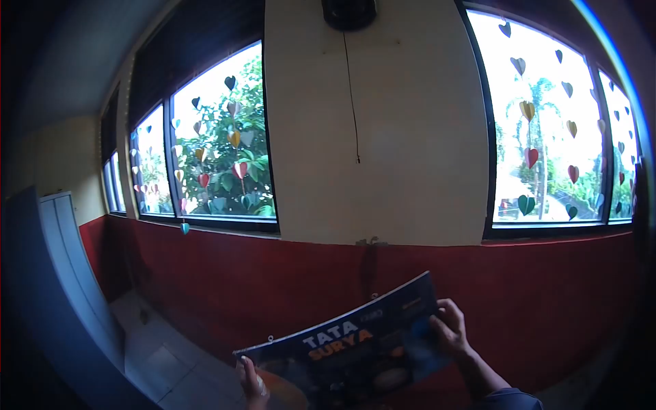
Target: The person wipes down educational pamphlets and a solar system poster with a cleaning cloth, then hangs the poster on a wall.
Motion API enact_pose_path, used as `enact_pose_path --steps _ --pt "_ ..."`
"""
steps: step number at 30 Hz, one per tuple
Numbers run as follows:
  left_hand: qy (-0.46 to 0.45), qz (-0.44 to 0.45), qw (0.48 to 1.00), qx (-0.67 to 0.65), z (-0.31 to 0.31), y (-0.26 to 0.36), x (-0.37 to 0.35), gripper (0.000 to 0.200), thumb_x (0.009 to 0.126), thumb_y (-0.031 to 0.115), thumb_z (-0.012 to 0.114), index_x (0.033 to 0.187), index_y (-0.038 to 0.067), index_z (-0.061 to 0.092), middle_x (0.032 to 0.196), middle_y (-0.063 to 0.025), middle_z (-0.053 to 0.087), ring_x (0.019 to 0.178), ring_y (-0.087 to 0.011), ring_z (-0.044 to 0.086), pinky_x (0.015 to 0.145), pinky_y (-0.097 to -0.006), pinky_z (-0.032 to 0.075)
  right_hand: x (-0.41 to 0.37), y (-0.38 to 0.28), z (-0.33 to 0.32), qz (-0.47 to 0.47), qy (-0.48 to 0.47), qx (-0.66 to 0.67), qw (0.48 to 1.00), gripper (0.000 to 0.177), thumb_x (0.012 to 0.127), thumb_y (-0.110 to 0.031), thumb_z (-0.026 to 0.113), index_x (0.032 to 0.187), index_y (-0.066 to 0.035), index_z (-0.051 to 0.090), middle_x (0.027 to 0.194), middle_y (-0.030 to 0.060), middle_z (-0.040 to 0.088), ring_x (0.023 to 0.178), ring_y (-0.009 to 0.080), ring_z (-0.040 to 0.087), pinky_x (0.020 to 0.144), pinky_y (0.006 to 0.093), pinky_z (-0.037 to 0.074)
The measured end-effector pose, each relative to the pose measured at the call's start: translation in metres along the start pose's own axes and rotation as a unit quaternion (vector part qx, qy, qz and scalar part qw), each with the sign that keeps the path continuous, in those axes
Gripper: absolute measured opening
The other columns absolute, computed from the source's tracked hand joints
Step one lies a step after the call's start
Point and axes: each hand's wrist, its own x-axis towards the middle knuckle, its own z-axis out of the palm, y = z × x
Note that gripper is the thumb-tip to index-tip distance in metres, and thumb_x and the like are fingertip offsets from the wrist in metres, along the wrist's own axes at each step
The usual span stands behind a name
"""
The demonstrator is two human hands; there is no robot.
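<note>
A dark poster [348, 362] with the printed words "TATA SURYA" and pictures of planets spans the space between my two hands. Its upper edge slants up to the right and carries two small hanging rings. My left hand [253, 384] grips the poster at its upper left corner, thumb on the front. On the right side, just below the top corner, my right hand [449, 328] pinches the poster's edge. The poster's bottom runs out of view.
Ahead stands a wall, cream above and red [547, 301] below. Windows on both sides have strings of paper hearts [527, 111]. A pull cord [352, 102] hangs from a dark wall fixture [349, 12]. A grey cabinet [72, 253] stands at left on the tiled floor [160, 365].
</note>
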Motion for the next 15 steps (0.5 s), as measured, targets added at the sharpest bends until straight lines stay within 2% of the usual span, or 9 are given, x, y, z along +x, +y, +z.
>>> enact_pose_path --steps 1,2,3,4,5,7,10,12,15 --pt "-0.051 -0.050 0.991 -0.114 0.015 -0.007 0.026 0.055 0.096 0.056 0.037 0.118 0.006 0.049 0.113 -0.0086 0.057 0.106 -0.0188 0.056 0.093 -0.0339 0.044 0.000 -0.019 -0.004 -0.028 0.040 -0.010 0.999 0.020 0.090 -0.004 0.054 0.109 -0.001 0.050 0.093 0.0067 0.061 0.084 0.0095 0.056 0.073 0.0265 0.046" --pt "-0.216 -0.085 0.947 -0.222 0.029 -0.001 0.054 0.055 0.094 0.058 0.038 0.112 0.008 0.049 0.110 -0.0068 0.056 0.100 -0.0173 0.055 0.091 -0.0331 0.043 0.000 -0.043 -0.006 -0.069 0.080 -0.042 0.994 0.021 0.089 -0.003 0.054 0.109 -0.002 0.050 0.092 0.0067 0.061 0.082 0.0095 0.056 0.073 0.0263 0.046" --pt "-0.370 -0.112 0.864 -0.323 0.052 0.013 0.086 0.055 0.093 0.061 0.039 0.107 0.009 0.050 0.106 -0.0050 0.055 0.094 -0.0157 0.055 0.089 -0.0323 0.041 0.000 -0.065 -0.009 -0.110 0.116 -0.072 0.984 0.022 0.088 -0.002 0.053 0.109 -0.002 0.050 0.092 0.0066 0.061 0.081 0.0095 0.056 0.072 0.0260 0.046" --pt "-0.276 -0.108 0.912 -0.284 0.123 0.068 0.082 0.058 0.091 0.065 0.035 0.106 0.011 0.048 0.101 -0.0035 0.054 0.091 -0.0134 0.055 0.083 -0.0296 0.044 -0.001 -0.082 -0.014 -0.124 0.157 -0.073 0.977 0.023 0.088 -0.003 0.053 0.110 -0.002 0.050 0.092 0.0062 0.061 0.082 0.0094 0.056 0.072 0.0257 0.046" --pt "-0.353 -0.070 0.891 -0.278 0.133 0.044 0.122 0.059 0.090 0.067 0.033 0.110 0.012 0.045 0.102 -0.0056 0.055 0.093 -0.0147 0.056 0.079 -0.0289 0.046 -0.004 -0.094 -0.023 -0.137 0.196 -0.073 0.968 0.024 0.087 -0.003 0.053 0.110 -0.002 0.051 0.092 0.0058 0.061 0.082 0.0093 0.056 0.072 0.0254 0.046" --pt "-0.434 -0.040 0.874 -0.216 0.191 0.083 0.146 0.049 0.093 0.057 0.042 0.112 0.012 0.044 0.105 -0.0084 0.055 0.095 -0.0199 0.058 0.080 -0.0333 0.047 -0.012 -0.107 -0.047 -0.177 0.258 -0.074 0.947 0.024 0.089 -0.009 0.055 0.112 -0.003 0.051 0.092 0.0042 0.060 0.084 0.0096 0.055 0.073 0.0255 0.045" --pt "-0.471 0.092 0.877 -0.031 0.281 0.104 0.173 0.038 0.094 0.044 0.051 0.113 0.011 0.047 0.112 -0.0059 0.052 0.103 -0.0171 0.053 0.082 -0.0346 0.047 -0.028 -0.107 -0.088 -0.241 0.366 -0.018 0.898 0.026 0.090 -0.013 0.057 0.114 -0.004 0.052 0.094 0.0027 0.060 0.088 0.0107 0.056 0.075 0.0253 0.046" --pt "-0.445 0.177 0.876 0.049 0.342 0.104 0.191 0.043 0.087 0.042 0.061 0.109 0.007 0.054 0.120 -0.0124 0.046 0.109 -0.0247 0.049 0.091 -0.0394 0.043 -0.046 -0.099 -0.142 -0.271 0.410 -0.021 0.871 0.026 0.091 -0.015 0.058 0.114 -0.005 0.053 0.096 0.0032 0.060 0.088 0.0120 0.057 0.076 0.0259 0.047" --pt "-0.328 0.302 0.876 0.187 0.416 0.124 0.208 0.047 0.080 0.045 0.068 0.110 0.009 0.059 0.129 -0.0137 0.039 0.119 -0.0294 0.042 0.098 -0.0432 0.037 -0.060 -0.094 -0.205 -0.292 0.464 -0.022 0.836 0.026 0.091 -0.016 0.058 0.114 -0.006 0.053 0.097 0.0032 0.060 0.088 0.0126 0.058 0.076 0.0265 0.048"
